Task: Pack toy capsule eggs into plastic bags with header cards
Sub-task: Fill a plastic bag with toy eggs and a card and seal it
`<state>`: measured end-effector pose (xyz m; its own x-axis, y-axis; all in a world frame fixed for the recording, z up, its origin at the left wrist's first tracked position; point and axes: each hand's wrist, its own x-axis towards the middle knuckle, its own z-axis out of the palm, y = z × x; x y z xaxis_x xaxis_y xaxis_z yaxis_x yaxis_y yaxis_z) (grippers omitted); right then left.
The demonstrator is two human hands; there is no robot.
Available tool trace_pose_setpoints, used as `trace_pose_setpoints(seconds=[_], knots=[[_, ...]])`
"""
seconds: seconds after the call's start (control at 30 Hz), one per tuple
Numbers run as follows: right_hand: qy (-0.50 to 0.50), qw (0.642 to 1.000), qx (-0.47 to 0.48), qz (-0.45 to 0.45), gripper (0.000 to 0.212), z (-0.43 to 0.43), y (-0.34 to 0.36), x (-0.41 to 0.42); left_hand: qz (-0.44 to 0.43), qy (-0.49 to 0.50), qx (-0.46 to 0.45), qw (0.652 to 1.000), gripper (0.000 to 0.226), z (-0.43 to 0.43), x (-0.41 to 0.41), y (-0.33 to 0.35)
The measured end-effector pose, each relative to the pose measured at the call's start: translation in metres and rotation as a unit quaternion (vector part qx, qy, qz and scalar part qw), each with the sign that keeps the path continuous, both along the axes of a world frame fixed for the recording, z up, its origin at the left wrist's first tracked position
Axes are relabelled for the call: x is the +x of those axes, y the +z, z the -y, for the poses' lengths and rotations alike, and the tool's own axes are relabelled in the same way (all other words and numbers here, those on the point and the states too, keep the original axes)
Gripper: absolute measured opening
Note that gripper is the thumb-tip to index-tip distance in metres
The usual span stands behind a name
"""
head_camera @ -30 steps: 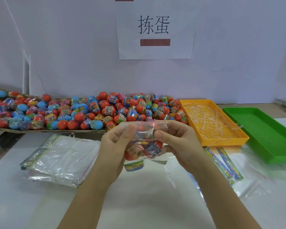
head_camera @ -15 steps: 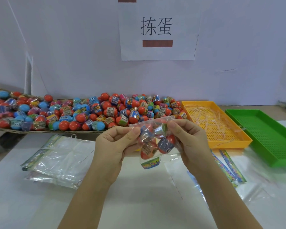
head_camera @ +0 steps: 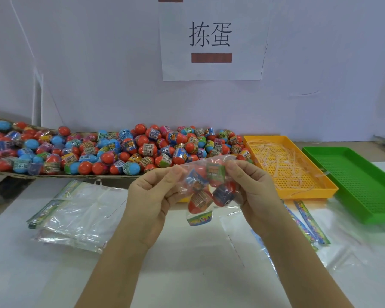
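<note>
A clear plastic bag (head_camera: 206, 190) holding several red capsule eggs hangs upside down between my hands, its colourful header card (head_camera: 199, 218) at the bottom. My left hand (head_camera: 152, 196) pinches the bag's upper left edge. My right hand (head_camera: 251, 192) pinches its upper right edge, fingers curled over the plastic. Behind the bag a long pile of red and blue capsule eggs (head_camera: 111, 150) lies on flat cardboard against the wall.
A stack of empty bags with header cards (head_camera: 76, 210) lies on the white table at the left. An orange tray (head_camera: 320, 192) with clear strips and a green tray (head_camera: 365, 210) stand at the right. More bags and cards (head_camera: 307, 221) lie near the trays.
Both hands have shifted a little to the right with the bag. The eggs have settled lower inside it and the bag's top edge is drawn out between my fingers.
</note>
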<state>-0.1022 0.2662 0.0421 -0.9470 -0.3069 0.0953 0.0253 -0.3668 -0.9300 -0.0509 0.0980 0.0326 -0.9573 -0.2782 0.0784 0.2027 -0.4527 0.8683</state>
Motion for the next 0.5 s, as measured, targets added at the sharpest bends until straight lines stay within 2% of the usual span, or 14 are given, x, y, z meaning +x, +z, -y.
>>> trace_pose_setpoints(seconds=[0.1,0.17,0.33,0.4,0.5], knots=[[-0.011,1.0,0.014,-0.016,0.024,0.0,0.001,0.0,-0.016,0.078,-0.054,0.995,0.016,0.0,0.001,-0.001],[-0.02,1.0,0.012,-0.019,0.023,0.001,0.001,0.001,-0.02,0.094,-0.082,0.992,0.022,0.0,0.001,-0.001],[-0.036,0.999,0.0,-0.015,0.022,0.006,-0.001,0.003,0.037,0.02,-0.043,0.998,0.029,-0.007,-0.001,0.0],[-0.037,0.999,-0.002,-0.014,0.024,0.007,-0.002,0.002,0.041,-0.018,-0.064,0.997,0.033,-0.008,0.0,-0.002],[-0.018,1.0,-0.025,0.003,0.036,0.005,-0.002,0.0,0.028,-0.01,-0.084,0.996,0.028,-0.01,0.003,-0.001]])
